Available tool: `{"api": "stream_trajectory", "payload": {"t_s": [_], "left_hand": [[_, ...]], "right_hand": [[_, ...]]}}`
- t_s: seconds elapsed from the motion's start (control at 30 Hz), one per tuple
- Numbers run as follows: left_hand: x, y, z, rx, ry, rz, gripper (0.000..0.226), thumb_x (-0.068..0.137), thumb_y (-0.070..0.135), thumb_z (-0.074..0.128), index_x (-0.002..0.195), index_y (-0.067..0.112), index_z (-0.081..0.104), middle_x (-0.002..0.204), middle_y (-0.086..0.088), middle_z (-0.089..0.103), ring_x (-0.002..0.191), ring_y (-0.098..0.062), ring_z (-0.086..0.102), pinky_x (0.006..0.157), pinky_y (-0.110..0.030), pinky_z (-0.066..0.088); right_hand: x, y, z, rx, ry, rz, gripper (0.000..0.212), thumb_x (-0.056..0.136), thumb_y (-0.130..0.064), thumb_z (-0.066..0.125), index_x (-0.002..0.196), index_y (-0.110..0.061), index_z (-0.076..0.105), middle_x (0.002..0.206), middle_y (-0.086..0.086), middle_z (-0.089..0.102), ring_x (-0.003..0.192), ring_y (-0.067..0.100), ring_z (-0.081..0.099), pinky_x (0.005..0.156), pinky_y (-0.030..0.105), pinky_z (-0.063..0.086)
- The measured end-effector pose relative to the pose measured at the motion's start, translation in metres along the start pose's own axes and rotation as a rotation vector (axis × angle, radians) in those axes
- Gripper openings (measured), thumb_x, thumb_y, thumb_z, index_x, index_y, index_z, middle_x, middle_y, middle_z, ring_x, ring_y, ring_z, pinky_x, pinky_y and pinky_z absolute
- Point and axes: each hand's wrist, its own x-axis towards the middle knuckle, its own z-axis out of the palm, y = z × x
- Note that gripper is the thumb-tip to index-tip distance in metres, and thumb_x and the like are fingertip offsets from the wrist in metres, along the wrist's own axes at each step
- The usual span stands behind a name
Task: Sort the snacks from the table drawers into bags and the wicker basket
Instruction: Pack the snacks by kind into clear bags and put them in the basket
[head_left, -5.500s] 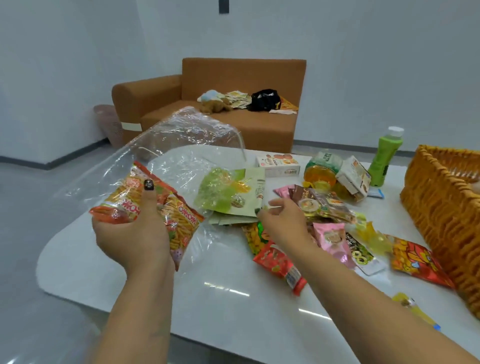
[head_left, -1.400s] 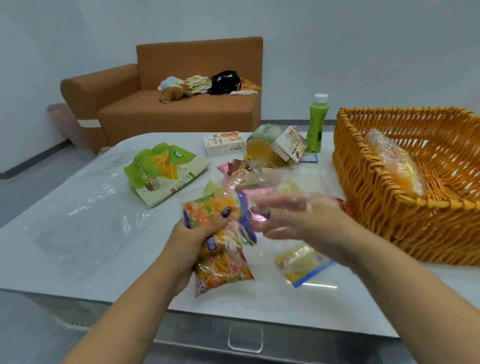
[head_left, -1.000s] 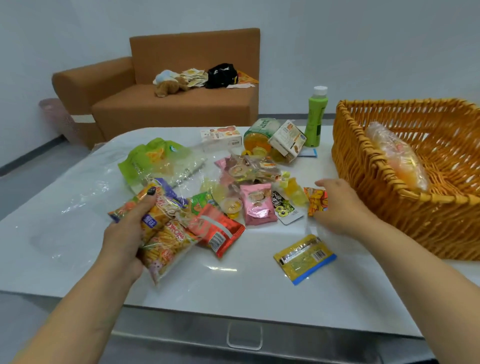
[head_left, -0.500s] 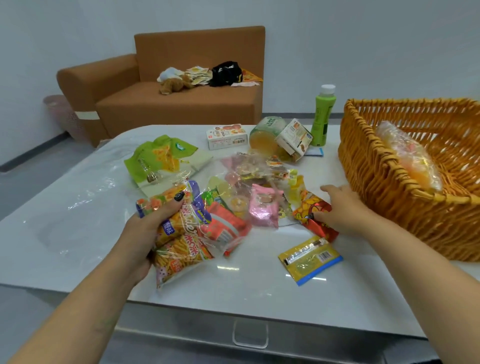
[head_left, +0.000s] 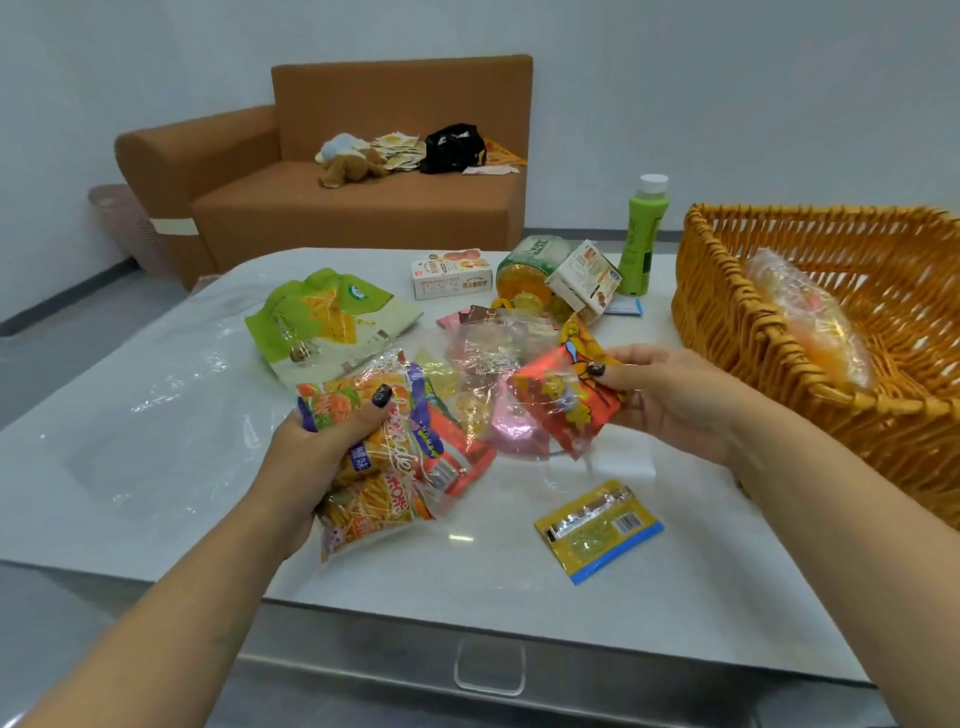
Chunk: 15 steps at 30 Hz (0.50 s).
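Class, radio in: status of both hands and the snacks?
Left hand grips bagged snacks. Right hand pinches red packet. Wicker basket alongside, nothing blocking.

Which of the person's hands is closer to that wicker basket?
The right hand. It holds a red snack packet just left of the wicker basket. The left hand grips a bundle of snack packets farther away, across the table.

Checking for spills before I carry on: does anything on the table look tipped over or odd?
Yes: the jar beyond the snack pile lies on its side, with a small box tilted against it. The green bottle beside them stands upright. No spill shows.
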Motion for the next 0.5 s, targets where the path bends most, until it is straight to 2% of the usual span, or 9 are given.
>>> {"api": "stream_trajectory", "payload": {"t_s": [0.07, 0.17, 0.23, 0.3, 0.37, 0.43, 0.5], "left_hand": [[0.0, 0.0, 0.002, 0.006, -0.014, -0.004, 0.062, 0.06, 0.04, 0.077, 0.114, 0.011, 0.065, 0.092, -0.009, 0.077, 0.074, -0.025, 0.074, 0.057, -0.032, 0.059], [-0.003, 0.0, 0.004, 0.013, -0.065, 0.014, 0.055, 0.062, 0.038, 0.075, 0.109, 0.012, 0.066, 0.092, -0.01, 0.076, 0.072, -0.023, 0.074, 0.056, -0.03, 0.058], [-0.006, -0.002, 0.006, 0.029, -0.108, 0.026, 0.055, 0.06, 0.039, 0.082, 0.107, 0.013, 0.066, 0.091, -0.009, 0.077, 0.072, -0.022, 0.074, 0.055, -0.029, 0.057], [-0.009, -0.006, 0.009, 0.033, -0.144, 0.029, 0.063, 0.058, 0.042, 0.09, 0.108, 0.013, 0.067, 0.091, -0.008, 0.077, 0.075, -0.024, 0.074, 0.056, -0.03, 0.057], [-0.01, -0.009, 0.012, 0.023, -0.144, 0.037, 0.061, 0.059, 0.042, 0.087, 0.108, 0.012, 0.066, 0.09, -0.007, 0.077, 0.075, -0.023, 0.074, 0.057, -0.03, 0.058], [-0.009, -0.009, 0.01, 0.013, -0.117, 0.057, 0.063, 0.058, 0.041, 0.08, 0.111, 0.01, 0.065, 0.09, -0.006, 0.077, 0.075, -0.022, 0.074, 0.058, -0.031, 0.058], [-0.005, -0.008, 0.005, 0.008, -0.09, 0.09, 0.07, 0.056, 0.042, 0.09, 0.113, 0.01, 0.064, 0.092, -0.005, 0.077, 0.078, -0.023, 0.074, 0.058, -0.031, 0.058]], "right_hand": [[-0.002, 0.006, 0.008, -0.109, -0.088, -0.001, 0.021, 0.085, 0.0, 0.063, 0.105, -0.004, 0.059, 0.098, 0.022, 0.071, 0.085, 0.029, 0.07, 0.07, 0.033, 0.06], [-0.007, 0.014, 0.022, -0.267, -0.146, -0.023, 0.041, 0.074, -0.007, 0.074, 0.113, -0.003, 0.061, 0.102, 0.019, 0.072, 0.094, 0.034, 0.069, 0.082, 0.042, 0.058], [-0.012, 0.018, 0.034, -0.364, -0.193, -0.11, 0.042, 0.073, -0.008, 0.076, 0.113, -0.007, 0.063, 0.101, 0.014, 0.072, 0.092, 0.03, 0.071, 0.078, 0.041, 0.06], [-0.016, 0.023, 0.046, -0.357, -0.223, -0.183, 0.041, 0.077, -0.004, 0.074, 0.116, -0.009, 0.061, 0.099, 0.01, 0.073, 0.086, 0.024, 0.072, 0.069, 0.033, 0.06], [-0.012, 0.028, 0.057, -0.334, -0.182, -0.17, 0.038, 0.081, -0.002, 0.071, 0.117, -0.01, 0.06, 0.095, 0.007, 0.073, 0.079, 0.016, 0.073, 0.063, 0.027, 0.059], [-0.008, 0.029, 0.066, -0.423, -0.151, -0.113, 0.028, 0.083, -0.008, 0.072, 0.109, -0.013, 0.062, 0.093, 0.009, 0.073, 0.073, 0.011, 0.071, 0.063, 0.024, 0.059], [-0.007, 0.026, 0.071, -0.593, -0.148, -0.104, 0.02, 0.084, -0.012, 0.072, 0.099, -0.018, 0.061, 0.094, 0.01, 0.071, 0.069, 0.01, 0.07, 0.061, 0.022, 0.059]]}}
